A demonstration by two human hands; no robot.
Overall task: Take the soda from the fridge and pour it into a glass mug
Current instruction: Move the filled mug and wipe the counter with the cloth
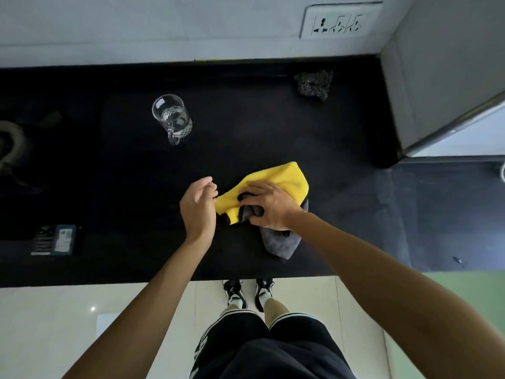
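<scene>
A clear glass mug (pixel 172 116) stands upright on the black counter (pixel 246 127), its handle toward me, with nothing in it that I can make out. Near the counter's front edge lies a yellow and grey cloth (pixel 276 184). My right hand (pixel 269 206) presses down on the cloth and grips its folds. My left hand (pixel 198 206) hovers just left of the cloth, fingers curled at its corner, and whether it pinches the fabric is unclear. No soda is in view.
A grey fridge side (pixel 448 77) rises at the right. A dark crumpled scrubber (pixel 314 84) lies at the back right. A small dark box (pixel 54 240) sits at the front left. A stove burner (pixel 11 146) shows at the far left. A wall socket (pixel 340 21) is above.
</scene>
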